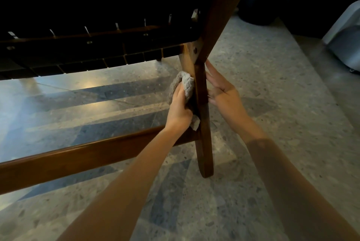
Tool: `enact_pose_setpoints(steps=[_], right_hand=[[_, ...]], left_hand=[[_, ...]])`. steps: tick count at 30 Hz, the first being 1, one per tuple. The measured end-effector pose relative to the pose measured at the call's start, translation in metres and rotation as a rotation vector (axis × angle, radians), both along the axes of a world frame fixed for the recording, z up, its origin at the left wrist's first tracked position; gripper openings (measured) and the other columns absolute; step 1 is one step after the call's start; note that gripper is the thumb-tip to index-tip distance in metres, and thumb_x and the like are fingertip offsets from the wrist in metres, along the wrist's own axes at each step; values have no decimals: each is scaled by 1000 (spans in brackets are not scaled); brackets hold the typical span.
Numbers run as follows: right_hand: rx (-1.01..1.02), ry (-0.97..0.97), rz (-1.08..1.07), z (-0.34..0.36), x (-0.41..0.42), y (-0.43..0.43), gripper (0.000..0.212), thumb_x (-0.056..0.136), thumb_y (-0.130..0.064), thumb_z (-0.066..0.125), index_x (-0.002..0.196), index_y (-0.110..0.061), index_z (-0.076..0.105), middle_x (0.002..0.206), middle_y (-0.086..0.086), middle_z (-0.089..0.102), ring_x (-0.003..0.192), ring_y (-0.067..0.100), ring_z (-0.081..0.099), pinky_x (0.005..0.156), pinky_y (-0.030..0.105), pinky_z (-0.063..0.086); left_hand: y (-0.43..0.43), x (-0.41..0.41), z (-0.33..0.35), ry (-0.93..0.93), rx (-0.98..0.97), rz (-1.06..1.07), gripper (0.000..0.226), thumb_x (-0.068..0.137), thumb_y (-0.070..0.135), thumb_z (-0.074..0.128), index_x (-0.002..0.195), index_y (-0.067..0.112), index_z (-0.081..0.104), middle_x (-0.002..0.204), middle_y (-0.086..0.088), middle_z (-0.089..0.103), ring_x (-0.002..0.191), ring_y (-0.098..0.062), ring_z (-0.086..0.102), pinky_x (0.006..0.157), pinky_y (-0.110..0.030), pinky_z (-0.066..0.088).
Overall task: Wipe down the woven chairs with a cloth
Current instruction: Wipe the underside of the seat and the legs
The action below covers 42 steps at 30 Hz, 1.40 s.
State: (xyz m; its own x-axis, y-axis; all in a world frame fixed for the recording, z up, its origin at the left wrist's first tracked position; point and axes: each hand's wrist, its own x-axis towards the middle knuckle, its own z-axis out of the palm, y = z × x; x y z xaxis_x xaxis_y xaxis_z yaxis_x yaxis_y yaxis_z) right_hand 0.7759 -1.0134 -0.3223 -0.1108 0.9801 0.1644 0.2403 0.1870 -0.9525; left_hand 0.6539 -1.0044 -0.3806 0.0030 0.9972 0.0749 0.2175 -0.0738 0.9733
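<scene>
A wooden chair with dark woven straps [81,26] fills the upper left, seen from low behind. Its brown rear leg [203,143] runs down to the floor at centre. My left hand [178,108] grips a grey cloth [185,85] and holds it against the left side of that leg. My right hand [222,89] rests with straight fingers on the right side of the same leg, opposite the cloth. A wooden crossbar [78,157] joins the leg from the left.
Speckled terrazzo floor [272,89] with light reflections lies under and around the chair. A pale grey object [346,32] stands at the right edge. A dark round base [259,13] sits behind the chair at the top.
</scene>
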Motion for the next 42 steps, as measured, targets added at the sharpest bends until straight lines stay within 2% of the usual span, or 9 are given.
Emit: enact_pose_setpoints(steps=[7,11,16,20,23,26,31,34,42], right_hand=[[-63,40,-82,-9,0,-1,56,96,7,35,141,-24,46,145,-7,47,134,4,41,114,39,35],[-94,-46,-113,-8,-5,-15,54,96,6,37,144,-18,40,148,-3,42,136,6,37,115,31,32],[-125,-116,-107,-7,4,-41,45,97,2,41,136,-19,51,140,-5,50,130,10,46,110,35,40],[-81,-247,-30,7,4,-72,52,94,5,47,130,-31,54,136,-10,50,125,5,48,89,7,46],[-89,-222,108,26,-10,-90,58,90,0,59,120,-48,50,121,-29,50,109,-21,46,81,-6,36],[17,-327,124,37,-32,-98,54,84,-23,71,115,-57,43,120,-33,50,114,-17,47,92,3,38],[157,-317,135,48,-84,-90,30,81,-29,73,108,-28,60,106,-3,66,97,7,61,88,27,50],[146,-362,152,57,-107,-84,21,83,-24,72,101,-25,62,96,-10,65,86,2,59,80,21,48],[-149,-404,101,142,-142,-105,20,83,-20,73,87,-32,58,82,-17,61,80,-2,58,72,11,47]], left_hand=[[-24,-11,-3,186,81,-53,66,91,-10,41,147,23,35,153,8,31,142,-9,25,119,-33,22],[-40,-20,1,409,126,-82,58,93,-8,42,143,20,41,149,5,37,139,-11,30,110,-14,17],[-59,-47,25,612,186,-325,56,90,-12,46,139,16,47,145,-4,44,133,-16,39,105,-16,24],[-73,-74,50,562,294,-272,42,91,1,55,131,15,55,132,-3,56,114,1,44,92,4,27],[-84,-97,70,552,298,-217,35,90,1,57,122,13,61,113,4,63,97,8,48,79,5,32],[-95,-122,89,547,311,-201,31,88,3,61,118,11,61,101,11,57,89,10,45,74,5,33],[-107,-163,106,456,173,-148,22,89,19,65,109,22,56,90,19,54,69,10,51,65,2,37],[-112,-183,113,385,74,-105,23,89,24,64,109,27,54,89,25,50,72,19,48,64,3,37],[-130,-203,187,359,-106,-128,31,91,20,63,120,12,58,100,5,57,87,-7,54,64,-1,39]])
